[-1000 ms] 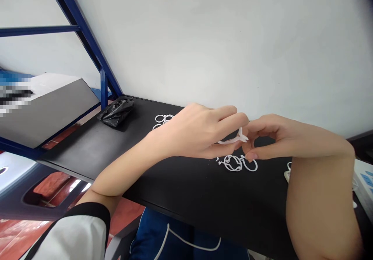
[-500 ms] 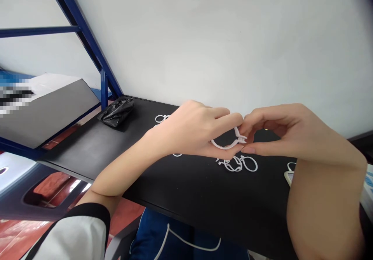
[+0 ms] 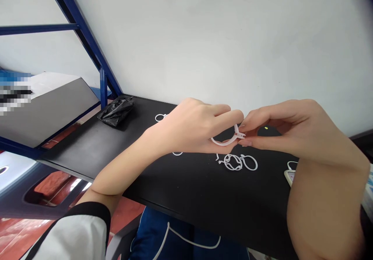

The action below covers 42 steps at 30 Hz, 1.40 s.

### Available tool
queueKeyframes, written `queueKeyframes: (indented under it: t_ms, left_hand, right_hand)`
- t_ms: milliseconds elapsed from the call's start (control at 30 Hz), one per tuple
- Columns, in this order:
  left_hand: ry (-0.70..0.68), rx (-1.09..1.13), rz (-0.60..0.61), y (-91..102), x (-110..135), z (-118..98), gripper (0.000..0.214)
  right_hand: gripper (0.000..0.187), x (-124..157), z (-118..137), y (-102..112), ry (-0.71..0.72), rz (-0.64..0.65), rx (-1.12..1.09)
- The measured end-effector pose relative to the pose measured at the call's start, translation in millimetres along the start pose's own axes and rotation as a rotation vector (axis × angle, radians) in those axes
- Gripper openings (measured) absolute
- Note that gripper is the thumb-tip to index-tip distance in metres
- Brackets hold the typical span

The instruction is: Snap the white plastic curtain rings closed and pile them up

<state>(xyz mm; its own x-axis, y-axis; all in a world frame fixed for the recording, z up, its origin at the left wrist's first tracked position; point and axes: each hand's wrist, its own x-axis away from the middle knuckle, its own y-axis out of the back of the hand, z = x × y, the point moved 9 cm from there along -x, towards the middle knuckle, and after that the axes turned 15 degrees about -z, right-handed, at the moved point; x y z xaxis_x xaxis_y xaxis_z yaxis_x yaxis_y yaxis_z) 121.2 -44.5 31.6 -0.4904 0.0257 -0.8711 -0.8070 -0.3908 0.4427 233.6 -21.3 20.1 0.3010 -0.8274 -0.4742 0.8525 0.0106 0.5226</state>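
Both of my hands meet above a black table (image 3: pixel 87 147) and pinch one white plastic ring (image 3: pixel 225 141). My left hand (image 3: pixel 195 126) holds the ring's curved side between thumb and fingers. My right hand (image 3: pixel 279 130) pinches the ring's clasp end with thumb and forefinger. Directly below them, a small cluster of white rings (image 3: pixel 237 162) lies on the table. More white rings (image 3: pixel 161 117) lie farther back, partly hidden behind my left hand.
A crumpled black plastic bag (image 3: pixel 116 111) sits at the table's far left corner by a blue metal frame (image 3: pixel 87 42). A white wall runs behind the table. A phone's corner (image 3: pixel 289 175) shows beside my right forearm. A grey board (image 3: pixel 43 108) lies left.
My right hand has risen and its wrist has lifted. The ring has tilted from nearly edge-on to show its loop, still pinched by both hands.
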Motion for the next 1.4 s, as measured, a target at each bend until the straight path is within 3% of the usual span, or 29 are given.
queueKeyframes:
  t_ms: [467, 867, 1100, 1400]
  left_hand:
    - [0.017, -0.043, 0.040, -4.5, 3.0, 3.7, 0.022]
    - [0.002, -0.044, 0.032, -4.3, 2.9, 2.2, 0.021]
    - [-0.006, -0.019, 0.032, -3.9, 2.7, 2.1, 0.024]
    - [0.056, 0.049, 0.035, -4.8, 2.1, 7.2, 0.057]
  right_hand:
    - [0.006, 0.3, 11.2, 4.6, 0.113, -0.055, 0.126]
    - [0.008, -0.6, 10.0, -0.5, 0.058, -0.031, 0.153]
    - [0.009, 0.4, 13.5, 1.3, 0.115, -0.047, 0.152]
    - [0.014, 3.9, 22.7, 10.6, 0.188, -0.136, 0.188]
